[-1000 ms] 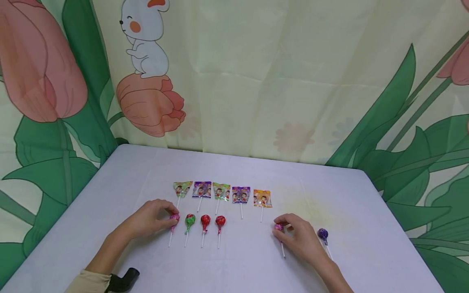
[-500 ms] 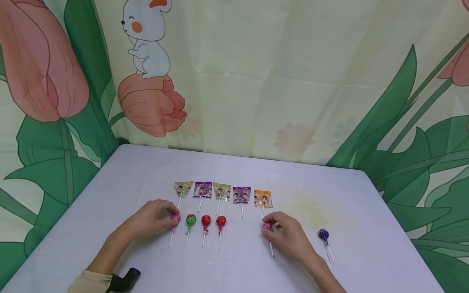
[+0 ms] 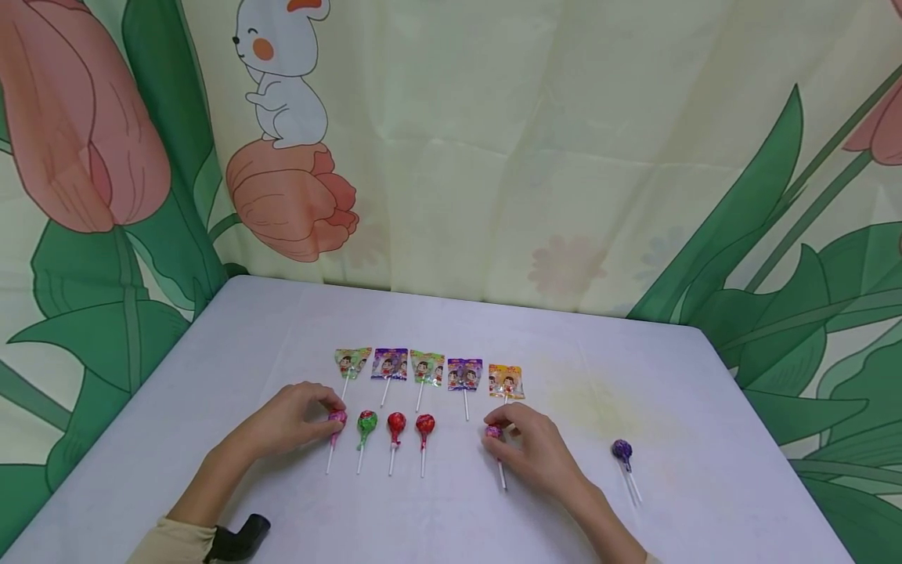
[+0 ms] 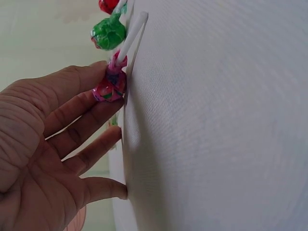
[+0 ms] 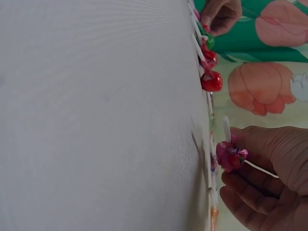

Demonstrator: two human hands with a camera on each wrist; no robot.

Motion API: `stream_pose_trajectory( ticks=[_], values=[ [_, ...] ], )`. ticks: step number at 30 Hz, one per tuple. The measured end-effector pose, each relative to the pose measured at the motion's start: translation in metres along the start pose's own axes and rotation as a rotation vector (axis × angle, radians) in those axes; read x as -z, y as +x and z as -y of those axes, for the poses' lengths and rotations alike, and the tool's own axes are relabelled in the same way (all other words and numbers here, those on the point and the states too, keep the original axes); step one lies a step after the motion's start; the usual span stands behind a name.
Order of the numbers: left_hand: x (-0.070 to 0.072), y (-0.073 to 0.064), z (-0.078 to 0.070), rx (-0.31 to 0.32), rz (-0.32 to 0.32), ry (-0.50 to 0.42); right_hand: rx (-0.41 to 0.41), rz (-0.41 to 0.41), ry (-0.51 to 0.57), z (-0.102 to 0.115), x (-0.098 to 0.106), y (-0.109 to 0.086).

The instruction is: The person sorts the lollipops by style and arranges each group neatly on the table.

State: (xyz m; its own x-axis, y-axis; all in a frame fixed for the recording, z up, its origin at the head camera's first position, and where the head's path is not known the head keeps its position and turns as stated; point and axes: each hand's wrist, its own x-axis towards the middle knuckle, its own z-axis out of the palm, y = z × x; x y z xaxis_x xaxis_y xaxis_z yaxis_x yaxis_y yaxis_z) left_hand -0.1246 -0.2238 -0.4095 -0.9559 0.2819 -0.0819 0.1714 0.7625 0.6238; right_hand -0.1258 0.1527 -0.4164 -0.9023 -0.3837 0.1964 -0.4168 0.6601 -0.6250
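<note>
At the left end of the front row, my left hand [image 3: 299,421] pinches the wrapped head of a pink lollipop [image 4: 109,86] between thumb and fingers. That lollipop lies on the table, its white stick pointing toward me. A green lollipop [image 3: 366,424] and two red lollipops, one [image 3: 396,426] beside the other [image 3: 424,426], lie to its right. My right hand [image 3: 533,452] pinches another pink lollipop [image 5: 231,155] by its head, just over the table, to the right of the red ones. Its stick slants down toward me.
Behind runs a row of flat-bagged lollipops: green [image 3: 351,363], purple [image 3: 391,365], green [image 3: 427,369], purple [image 3: 464,375] and orange [image 3: 506,381]. A dark purple lollipop [image 3: 622,450] lies alone at the right. A printed curtain [image 3: 451,157] hangs behind the white table [image 3: 282,313].
My right hand has moved left with its pink lollipop, away from the dark purple one and toward the red ones. The left hand has kept its place on the other pink lollipop.
</note>
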Motion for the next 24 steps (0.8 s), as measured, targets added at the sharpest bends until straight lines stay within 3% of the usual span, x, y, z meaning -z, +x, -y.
stream_pose_trajectory(
  ticks=[24],
  values=[
    [-0.001, 0.000, 0.002, -0.005, -0.003, 0.006, 0.059, 0.046, 0.004, 0.019, -0.024, 0.029]
  ],
)
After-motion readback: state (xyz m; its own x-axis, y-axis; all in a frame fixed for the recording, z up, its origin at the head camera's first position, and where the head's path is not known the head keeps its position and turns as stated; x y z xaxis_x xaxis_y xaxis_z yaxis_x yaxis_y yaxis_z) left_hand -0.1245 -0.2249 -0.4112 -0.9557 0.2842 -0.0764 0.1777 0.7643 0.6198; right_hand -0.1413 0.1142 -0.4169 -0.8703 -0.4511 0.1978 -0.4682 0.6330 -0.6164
